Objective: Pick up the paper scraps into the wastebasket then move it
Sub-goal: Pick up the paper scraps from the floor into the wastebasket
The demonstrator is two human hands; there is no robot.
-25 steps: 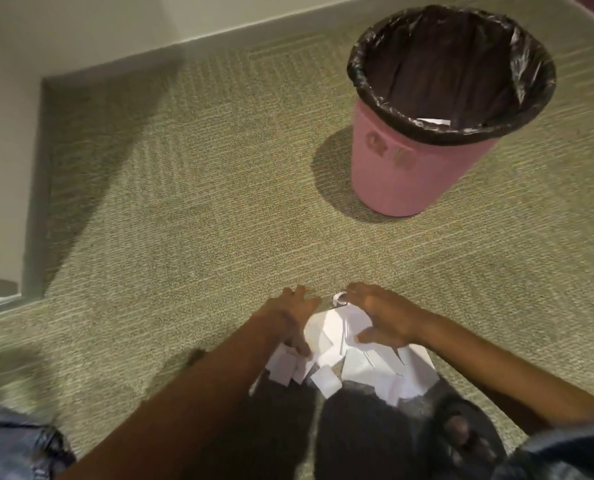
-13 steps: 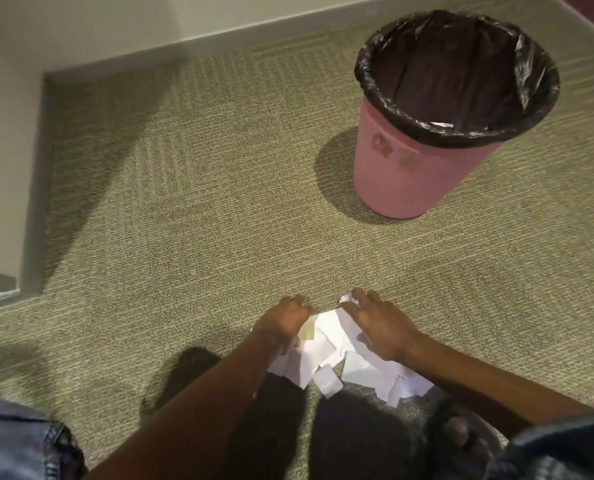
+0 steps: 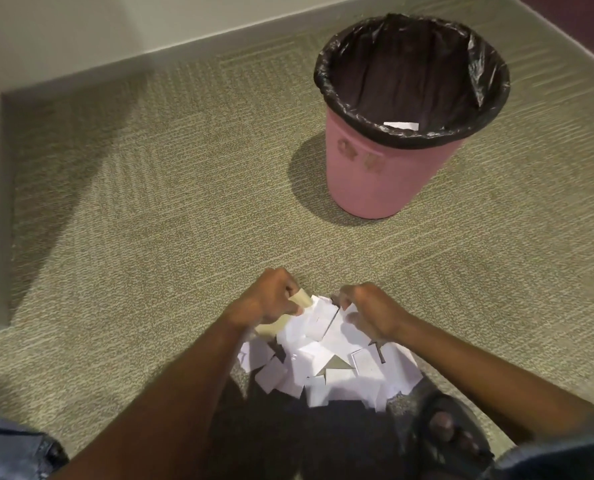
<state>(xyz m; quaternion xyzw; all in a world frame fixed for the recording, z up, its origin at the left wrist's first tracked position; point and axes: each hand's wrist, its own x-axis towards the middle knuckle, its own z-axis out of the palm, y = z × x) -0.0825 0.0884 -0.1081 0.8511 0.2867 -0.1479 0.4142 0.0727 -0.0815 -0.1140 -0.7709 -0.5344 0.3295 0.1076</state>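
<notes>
A pile of white paper scraps (image 3: pixel 326 365) lies on the green carpet just in front of me. My left hand (image 3: pixel 271 299) curls over the pile's far left edge, fingers closed on some scraps. My right hand (image 3: pixel 371 311) does the same at the far right edge, pinching paper. The pink wastebasket (image 3: pixel 378 174) with a black liner stands upright farther away and to the right, apart from both hands. One white scrap (image 3: pixel 401 125) lies inside it.
A grey baseboard (image 3: pixel 122 69) and wall run along the back and left, forming a corner. My sandalled foot (image 3: pixel 444 431) sits right of the pile, and a denim-clad knee (image 3: pixel 11 448) at lower left. Carpet (image 3: pixel 170 220) stretches between pile and wastebasket.
Both hands have gone from lying flat on the pile to curling and gripping scraps at its far edge, lifting slightly. The scraps are bunched closer together.
</notes>
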